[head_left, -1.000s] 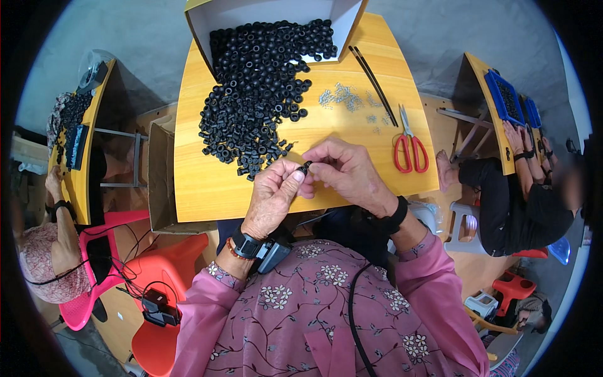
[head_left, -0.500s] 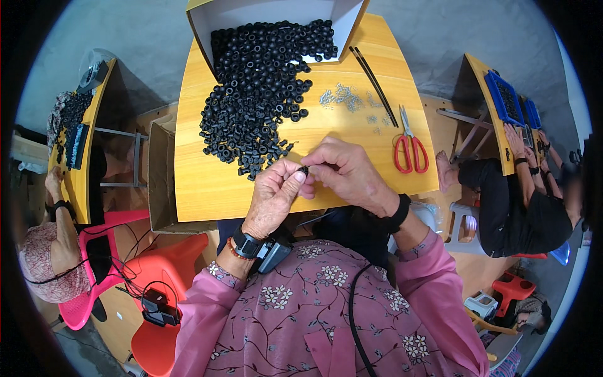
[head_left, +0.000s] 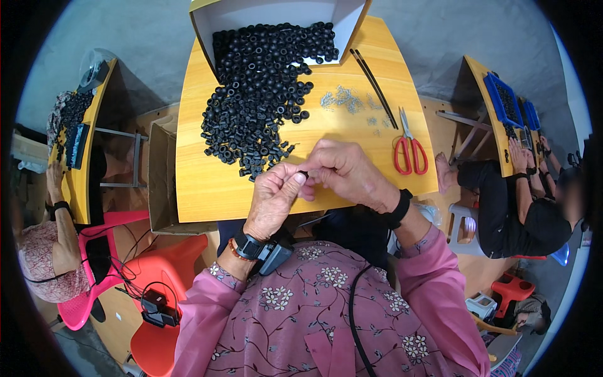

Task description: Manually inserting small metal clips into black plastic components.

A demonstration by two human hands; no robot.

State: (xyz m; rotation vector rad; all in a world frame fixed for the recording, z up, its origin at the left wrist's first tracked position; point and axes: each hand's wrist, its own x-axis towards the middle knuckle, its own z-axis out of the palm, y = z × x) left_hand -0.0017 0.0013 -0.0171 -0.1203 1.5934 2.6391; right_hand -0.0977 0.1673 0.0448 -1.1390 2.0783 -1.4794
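Above the near edge of the yellow table, my left hand [head_left: 271, 195] pinches a small black rubber-like piece [head_left: 303, 173] between thumb and fingers. My right hand [head_left: 348, 173] meets it from the right, fingers closed together right at the piece; whatever they grip is hidden. Just beyond my hands lies a heap of small black stepped plugs [head_left: 242, 129], which merges with round black caps [head_left: 270, 53] spilling from an open box [head_left: 352, 38] lying on its side. Tiny silvery metal bits [head_left: 344, 98] are scattered right of the heap.
Red-handled scissors [head_left: 409, 151] and two thin black sticks [head_left: 375, 88] lie on the table's [head_left: 301, 210] right side. A cardboard box [head_left: 162, 176] stands left of it. Other people sit at side tables, one left, others right. Red chairs [head_left: 166, 270] and cables are at lower left.
My right hand has shifted very slightly, and less of the black piece shows between my fingers. At the right table, a person's hands have moved a little nearer.
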